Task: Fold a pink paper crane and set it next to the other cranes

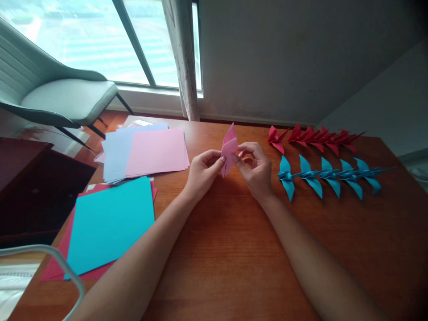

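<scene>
Pink folded paper (229,151) is held in the air just above the desk (227,249), about mid-width and toward its far edge.

Left hand (203,171): grip pinches the paper's lower left edge between thumb and fingertips. Right hand (256,171): grip pinches the right edge between thumb and forefinger, other fingers curled. With a hand on each side, the piece probably stays upright and off the desk, so the creases are open to the fingertips. Both forearms rest low over the desk's near half, likely for steadiness.

The paper is a narrow kite or diamond shape, already folded several times. Its sharp tip points up and away, its lower point hangs down, and a layered flap shows on the front.

Other items on the desk:
- Right far part: row of red folded birds (314,137), with a row of blue folded birds (329,176) just nearer. Each row is nested head to tail, which looks like sorting by colour.
- Left far part: stack of flat sheets, pink sheet (155,151) on top and a lilac sheet (115,154) showing beneath.
- Left near part: teal sheet (110,223) lying on a red sheet (53,267).

The flat stock sits on the left-hand side and the folded birds on the right-hand side.
</scene>
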The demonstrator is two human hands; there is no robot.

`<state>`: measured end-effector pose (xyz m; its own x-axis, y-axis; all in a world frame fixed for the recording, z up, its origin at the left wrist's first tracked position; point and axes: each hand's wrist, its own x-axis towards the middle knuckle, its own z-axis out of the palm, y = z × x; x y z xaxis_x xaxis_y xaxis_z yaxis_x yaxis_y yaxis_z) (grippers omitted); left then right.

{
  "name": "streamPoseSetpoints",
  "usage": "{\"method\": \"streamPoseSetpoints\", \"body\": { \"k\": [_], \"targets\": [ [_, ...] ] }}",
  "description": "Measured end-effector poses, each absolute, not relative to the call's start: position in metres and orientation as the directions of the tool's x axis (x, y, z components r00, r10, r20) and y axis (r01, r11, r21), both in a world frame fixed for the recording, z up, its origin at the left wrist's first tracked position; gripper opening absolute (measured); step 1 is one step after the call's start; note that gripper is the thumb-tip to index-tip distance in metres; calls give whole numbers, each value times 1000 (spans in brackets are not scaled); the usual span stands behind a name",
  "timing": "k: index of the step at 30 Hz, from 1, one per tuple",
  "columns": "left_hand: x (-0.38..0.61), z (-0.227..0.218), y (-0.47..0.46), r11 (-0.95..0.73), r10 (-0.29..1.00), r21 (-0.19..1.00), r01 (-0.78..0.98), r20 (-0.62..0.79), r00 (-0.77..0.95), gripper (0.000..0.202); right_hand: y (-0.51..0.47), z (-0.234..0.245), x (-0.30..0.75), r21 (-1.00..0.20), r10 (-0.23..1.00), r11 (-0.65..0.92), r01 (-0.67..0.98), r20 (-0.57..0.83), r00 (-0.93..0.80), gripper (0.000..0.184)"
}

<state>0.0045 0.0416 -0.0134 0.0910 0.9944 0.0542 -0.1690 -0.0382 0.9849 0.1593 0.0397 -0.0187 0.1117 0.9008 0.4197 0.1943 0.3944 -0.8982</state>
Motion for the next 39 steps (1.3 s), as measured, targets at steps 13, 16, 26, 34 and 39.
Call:
{"method": "streamPoseSetpoints", "body": {
  "k": [13,16,26,34,39],
  "targets": [
    [4,-13,41,-42,986,978,-203,73,149,24,42,-22,160,-869,881,433,240,465,92,5],
    [5,-14,41,-54,986,975,-217,87,145,22,43,-23,161,-866,870,466,182,486,84,7],
    [7,-17,41,-161,985,945,-284,173,19,12,41,-18,160,-863,860,503,52,505,66,24],
    [5,-15,39,-194,978,946,-258,208,28,16,41,-19,160,-898,898,440,-11,439,40,16],
    [5,-13,39,-208,974,948,-242,223,36,14,40,-17,161,-892,891,453,-1,452,30,19]
  ]
}}
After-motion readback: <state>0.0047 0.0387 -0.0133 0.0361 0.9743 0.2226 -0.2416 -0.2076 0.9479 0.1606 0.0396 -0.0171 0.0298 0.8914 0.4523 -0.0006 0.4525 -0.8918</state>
